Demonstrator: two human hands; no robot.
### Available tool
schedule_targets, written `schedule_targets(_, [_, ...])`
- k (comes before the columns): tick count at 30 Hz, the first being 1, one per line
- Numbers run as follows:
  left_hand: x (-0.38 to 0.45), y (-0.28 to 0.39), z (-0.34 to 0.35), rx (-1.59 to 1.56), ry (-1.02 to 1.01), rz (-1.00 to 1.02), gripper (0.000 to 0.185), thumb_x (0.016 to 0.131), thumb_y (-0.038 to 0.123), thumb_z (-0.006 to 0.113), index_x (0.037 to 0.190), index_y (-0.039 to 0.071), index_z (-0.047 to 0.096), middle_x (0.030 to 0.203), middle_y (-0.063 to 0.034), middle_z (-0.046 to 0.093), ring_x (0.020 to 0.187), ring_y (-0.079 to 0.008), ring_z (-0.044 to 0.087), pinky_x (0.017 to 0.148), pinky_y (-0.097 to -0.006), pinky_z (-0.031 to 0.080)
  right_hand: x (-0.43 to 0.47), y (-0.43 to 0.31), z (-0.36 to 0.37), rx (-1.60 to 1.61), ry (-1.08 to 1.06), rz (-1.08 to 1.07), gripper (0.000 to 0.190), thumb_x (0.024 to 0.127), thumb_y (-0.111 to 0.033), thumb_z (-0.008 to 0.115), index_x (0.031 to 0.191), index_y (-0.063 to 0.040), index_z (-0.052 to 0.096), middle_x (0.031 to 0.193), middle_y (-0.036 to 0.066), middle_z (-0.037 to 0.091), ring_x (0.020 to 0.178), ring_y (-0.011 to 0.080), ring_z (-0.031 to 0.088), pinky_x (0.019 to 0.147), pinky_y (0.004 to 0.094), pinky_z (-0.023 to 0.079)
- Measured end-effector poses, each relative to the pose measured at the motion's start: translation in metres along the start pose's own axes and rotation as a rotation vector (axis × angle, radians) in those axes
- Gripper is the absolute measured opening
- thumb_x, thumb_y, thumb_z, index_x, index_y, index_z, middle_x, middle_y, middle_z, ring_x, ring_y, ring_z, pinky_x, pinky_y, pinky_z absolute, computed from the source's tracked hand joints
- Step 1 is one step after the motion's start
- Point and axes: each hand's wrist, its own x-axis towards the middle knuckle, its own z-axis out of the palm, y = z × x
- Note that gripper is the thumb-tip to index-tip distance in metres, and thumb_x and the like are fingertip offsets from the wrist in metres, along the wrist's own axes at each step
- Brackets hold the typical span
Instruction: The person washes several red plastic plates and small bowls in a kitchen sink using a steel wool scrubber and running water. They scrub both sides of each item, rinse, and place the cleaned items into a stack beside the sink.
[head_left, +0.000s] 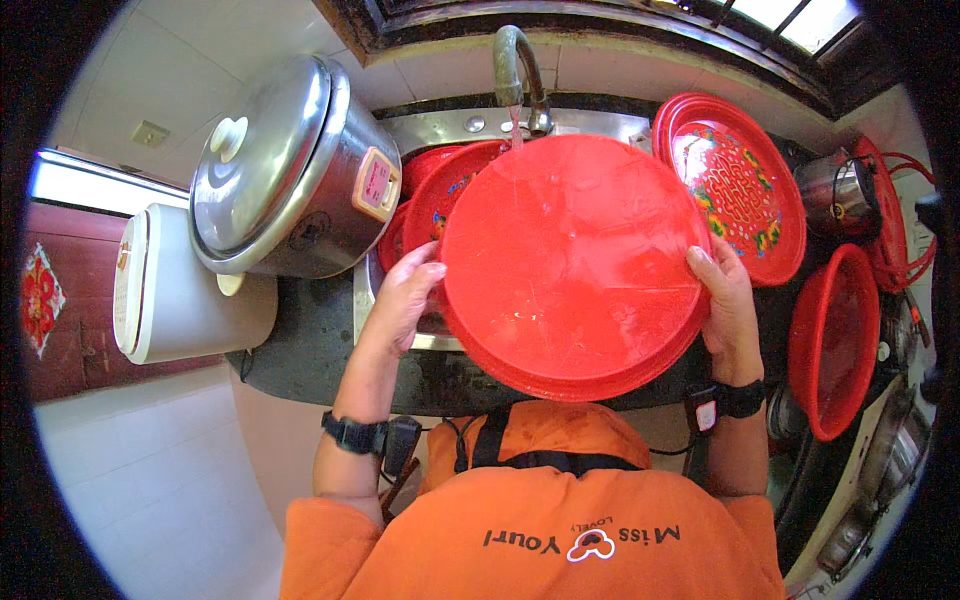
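Observation:
A wide round red plastic tray (570, 262) is held between my two hands over the sink. Its plain wet face, which looks like the underside, is turned up towards me. My left hand (409, 289) grips the left rim, thumb on top. On the opposite rim is my right hand (724, 292), with the thumb also over the edge. Water runs from the curved faucet (510, 75) down to the tray's far edge. Beneath it, partly hidden, red patterned trays (457, 176) lie in the steel sink (427, 131).
Left of the sink stand a big steel rice cooker (277, 180) and a white lidded appliance (202, 300). Stacked red flowered trays (731, 187) lean at the right. Beyond them are a steel pot (836, 195) and a red basin (836, 341). A barred window (757, 45) is behind.

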Motion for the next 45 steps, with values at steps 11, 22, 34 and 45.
schedule_targets(11, [0.094,0.007,0.046,0.141,-0.263,0.218,0.058,0.082,0.003,0.050,0.138,0.001,0.036,0.124,-0.0100,0.055,0.105,-0.0182,0.057,0.090,-0.0304,0.045,-0.023,0.002,-0.007,-0.023,0.166,-0.254,0.065,0.077,0.005,0.061,0.135,0.001,0.034,0.134,0.012,0.047,0.121,0.0220,0.047,0.104,0.0359,0.036])
schedule_targets(22, [0.124,0.004,0.002,1.173,0.328,0.971,0.048,0.077,0.011,0.062,0.122,0.001,0.050,0.112,-0.0195,0.058,0.107,-0.0365,0.054,0.095,-0.0406,0.043,-0.064,-0.025,-0.015,-0.255,0.412,-0.624,0.076,0.069,0.010,0.068,0.136,0.000,0.031,0.131,0.013,0.047,0.119,0.0253,0.048,0.104,0.0393,0.036])
schedule_targets(34, [0.129,0.005,-0.009,1.417,0.357,0.663,0.036,0.073,0.007,0.065,0.105,-0.002,0.049,0.100,-0.0240,0.053,0.093,-0.0399,0.055,0.082,-0.0469,0.046,-0.043,-0.064,-0.057,-0.752,0.711,-0.893,0.058,0.078,-0.003,0.073,0.127,-0.003,0.042,0.123,0.008,0.049,0.110,0.0189,0.050,0.097,0.0333,0.040])
schedule_targets(45, [0.132,0.027,0.000,1.473,0.396,0.565,0.024,0.076,0.014,0.062,0.093,0.001,0.052,0.093,-0.0218,0.058,0.089,-0.0408,0.058,0.074,-0.0492,0.048,0.020,-0.020,-0.078,-1.791,0.344,-1.011,0.037,0.073,-0.007,0.065,0.109,-0.007,0.055,0.095,0.012,0.058,0.093,0.0316,0.054,0.082,0.0426,0.042])
